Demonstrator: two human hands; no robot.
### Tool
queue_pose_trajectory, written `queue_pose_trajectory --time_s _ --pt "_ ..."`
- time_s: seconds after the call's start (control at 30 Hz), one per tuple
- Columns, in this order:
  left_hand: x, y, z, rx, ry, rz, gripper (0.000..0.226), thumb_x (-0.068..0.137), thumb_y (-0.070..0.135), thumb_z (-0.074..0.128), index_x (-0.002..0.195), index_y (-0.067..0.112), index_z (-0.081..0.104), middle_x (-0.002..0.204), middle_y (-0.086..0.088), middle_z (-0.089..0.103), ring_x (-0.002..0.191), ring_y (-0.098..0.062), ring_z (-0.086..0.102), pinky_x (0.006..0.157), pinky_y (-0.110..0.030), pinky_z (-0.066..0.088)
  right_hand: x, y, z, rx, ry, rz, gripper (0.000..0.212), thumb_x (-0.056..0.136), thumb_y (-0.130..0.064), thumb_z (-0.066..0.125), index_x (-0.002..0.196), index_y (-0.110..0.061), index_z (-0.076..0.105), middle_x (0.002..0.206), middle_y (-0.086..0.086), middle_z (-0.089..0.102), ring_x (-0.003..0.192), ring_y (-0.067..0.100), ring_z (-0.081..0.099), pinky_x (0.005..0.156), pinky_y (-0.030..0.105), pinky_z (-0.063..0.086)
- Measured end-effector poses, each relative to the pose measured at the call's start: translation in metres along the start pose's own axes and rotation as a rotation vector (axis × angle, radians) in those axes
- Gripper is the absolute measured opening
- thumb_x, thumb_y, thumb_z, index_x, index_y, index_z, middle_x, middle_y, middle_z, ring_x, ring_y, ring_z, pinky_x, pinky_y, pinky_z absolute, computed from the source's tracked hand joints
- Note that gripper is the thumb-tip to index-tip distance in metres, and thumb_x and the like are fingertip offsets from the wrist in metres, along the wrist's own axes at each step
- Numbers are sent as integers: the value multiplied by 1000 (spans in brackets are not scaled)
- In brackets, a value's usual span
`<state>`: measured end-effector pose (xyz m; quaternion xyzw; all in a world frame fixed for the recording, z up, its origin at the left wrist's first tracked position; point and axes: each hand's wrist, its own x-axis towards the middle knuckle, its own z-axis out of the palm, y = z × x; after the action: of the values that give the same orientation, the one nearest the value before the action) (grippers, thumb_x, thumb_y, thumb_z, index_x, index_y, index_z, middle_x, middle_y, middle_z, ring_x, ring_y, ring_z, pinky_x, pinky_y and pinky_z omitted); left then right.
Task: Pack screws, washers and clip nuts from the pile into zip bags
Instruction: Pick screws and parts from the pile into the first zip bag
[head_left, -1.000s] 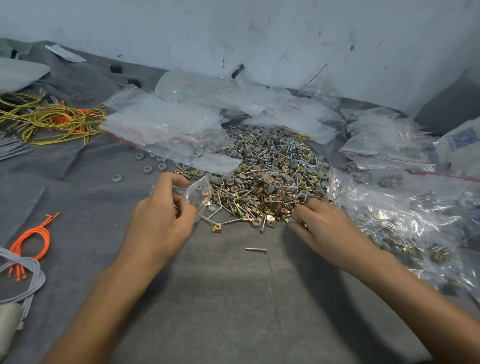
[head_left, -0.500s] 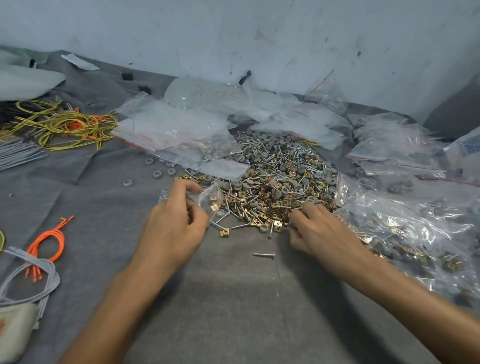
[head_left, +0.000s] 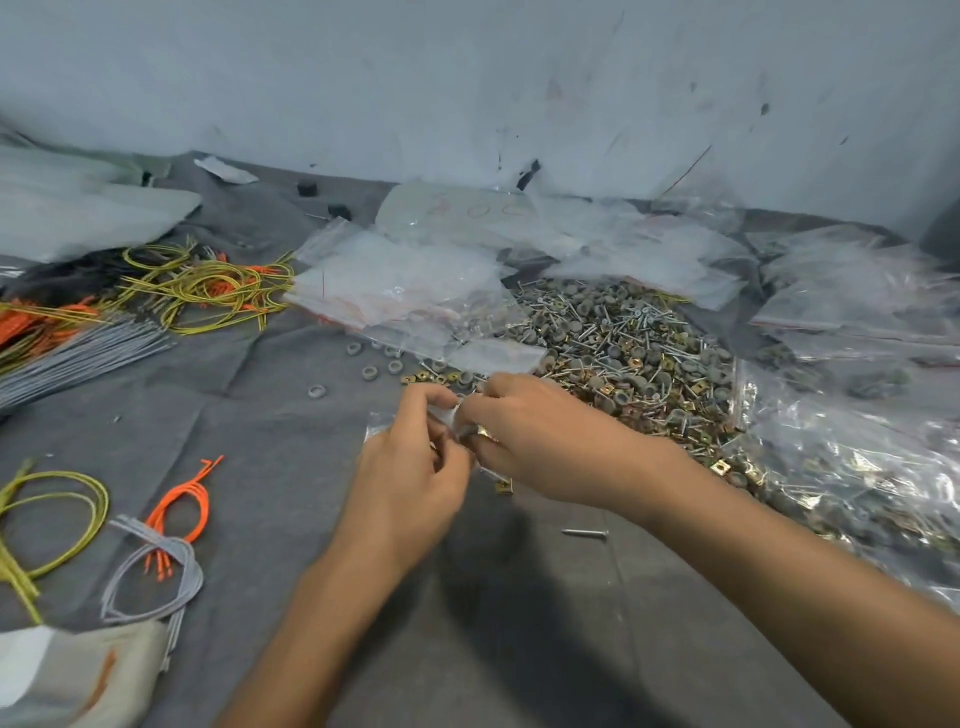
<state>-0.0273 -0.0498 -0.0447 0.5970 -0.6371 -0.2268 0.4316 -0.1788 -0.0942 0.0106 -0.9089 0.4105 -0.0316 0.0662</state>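
Zip bag (head_left: 449, 415), clamped in the grip of left hand (head_left: 410, 467) and right hand (head_left: 540, 436), is risking spilling its contents if tipped.

Right hand (head_left: 540, 441): left the near edge of the pile (head_left: 623, 353), shifted toward 9 o'clock | now at 3 o'clock of left hand (head_left: 410, 478), fingertips meeting | small zip bag (head_left: 453, 415): earlier pinched by left hand alone, now pinched by both hands.
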Motion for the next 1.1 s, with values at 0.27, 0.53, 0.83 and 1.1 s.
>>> queue_pose_trajectory --time_s 0.27,0.53,0.83,1.1 --pt "2 2 -6 -135 25 -99 32 75 28 55 101 44 47 78 10 64 58 -14 64 64 -46 56 5 1 -21 132 -154 16 43 94 -9 51 129 -32 62 120 2 68 110 23 61 92 34 48" --pt "6 -5 -8 -146 68 -136 33 82 24 57 101 48 46 75 10 65 62 -24 69 68 -55 58 -20 40 -13 400 108 239 5 94 -28 68 96 -31 71 81 -20 67 72 -4 63 65 16 48" --pt "8 -7 -8 -116 71 -138 40 86 15 60 100 49 45 77 13 64 63 -21 69 69 -53 58 -21 24 34 128 -49 175 16 87 -38 71 93 -25 65 95 -8 55 91 16 55 80 36 48" --pt "6 -6 -8 -129 59 -130 38 85 17 58 101 48 44 80 11 64 64 -21 68 69 -53 58 -43 28 28 428 71 190 13 86 -22 78 87 -19 65 80 -10 66 74 6 60 68 18 46"
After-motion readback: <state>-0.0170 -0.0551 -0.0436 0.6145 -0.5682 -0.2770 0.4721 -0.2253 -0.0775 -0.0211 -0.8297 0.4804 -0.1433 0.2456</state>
